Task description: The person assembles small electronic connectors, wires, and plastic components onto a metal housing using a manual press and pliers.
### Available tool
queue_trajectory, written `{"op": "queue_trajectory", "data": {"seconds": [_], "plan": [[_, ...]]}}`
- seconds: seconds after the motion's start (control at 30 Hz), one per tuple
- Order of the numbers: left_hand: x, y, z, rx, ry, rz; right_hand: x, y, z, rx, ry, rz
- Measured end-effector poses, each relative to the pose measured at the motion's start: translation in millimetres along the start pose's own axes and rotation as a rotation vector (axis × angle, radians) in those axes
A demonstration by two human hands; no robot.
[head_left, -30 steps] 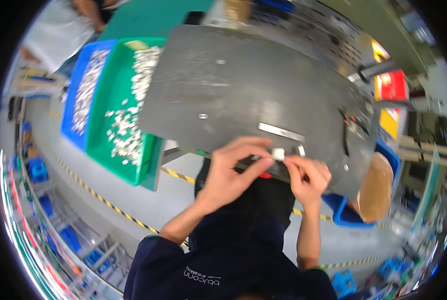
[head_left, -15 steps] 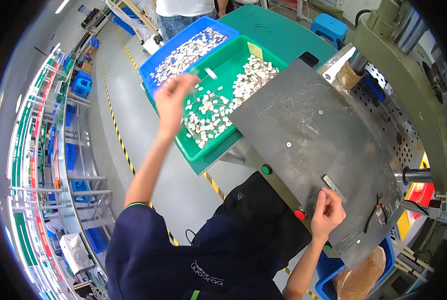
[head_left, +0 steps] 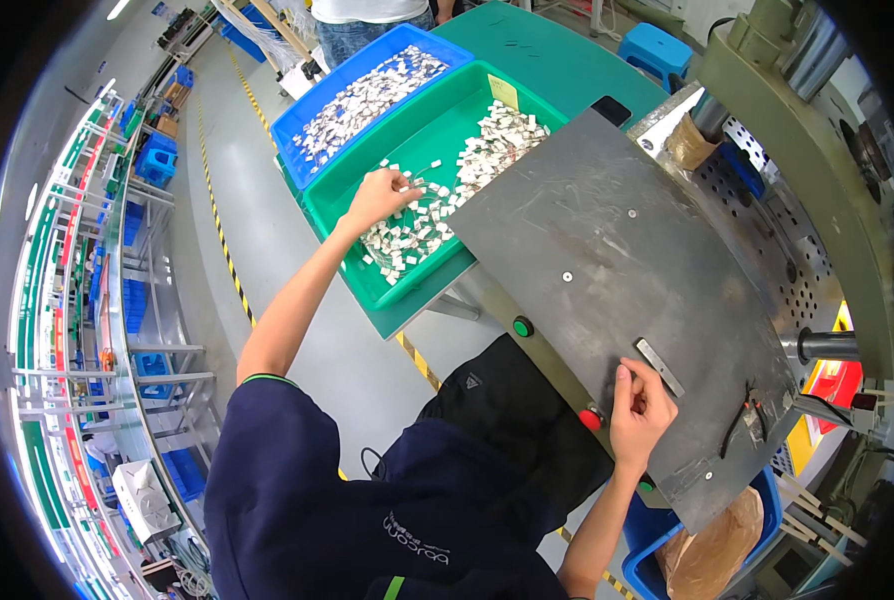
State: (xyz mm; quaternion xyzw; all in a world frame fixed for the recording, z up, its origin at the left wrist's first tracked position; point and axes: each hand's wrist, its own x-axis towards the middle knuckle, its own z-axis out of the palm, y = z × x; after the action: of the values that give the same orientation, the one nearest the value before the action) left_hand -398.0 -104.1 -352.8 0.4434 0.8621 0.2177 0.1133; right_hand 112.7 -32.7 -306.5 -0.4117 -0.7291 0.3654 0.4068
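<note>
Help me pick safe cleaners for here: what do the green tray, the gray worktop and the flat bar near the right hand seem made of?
Green tray: likely molded plastic, smooth, satin, evenly colored.
Gray worktop: probably metal plate, dull, its scratches catching light; a coating is possible.
Flat bar: apparently metal, silvery-gray with a dull sheen.

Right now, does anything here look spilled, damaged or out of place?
Nothing looks spilled: the white pieces sit inside the green tray. The dark metal plate carries pale scratches, possibly just wear. A few dark marks dot the green table beyond it; they look stray, but are too small to identify.
</note>
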Motion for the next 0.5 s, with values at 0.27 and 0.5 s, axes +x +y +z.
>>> {"op": "queue_trajectory", "data": {"seconds": [0.27,0.5], "plan": [[0,-3,-25,-0.341,-0.063,-0.257,2,-4,0,0.014,-0.031,0.004],[-4,7,-41,-0.615,-0.107,-0.177,2,-5,0,0.041,-0.048,0.02]]}}
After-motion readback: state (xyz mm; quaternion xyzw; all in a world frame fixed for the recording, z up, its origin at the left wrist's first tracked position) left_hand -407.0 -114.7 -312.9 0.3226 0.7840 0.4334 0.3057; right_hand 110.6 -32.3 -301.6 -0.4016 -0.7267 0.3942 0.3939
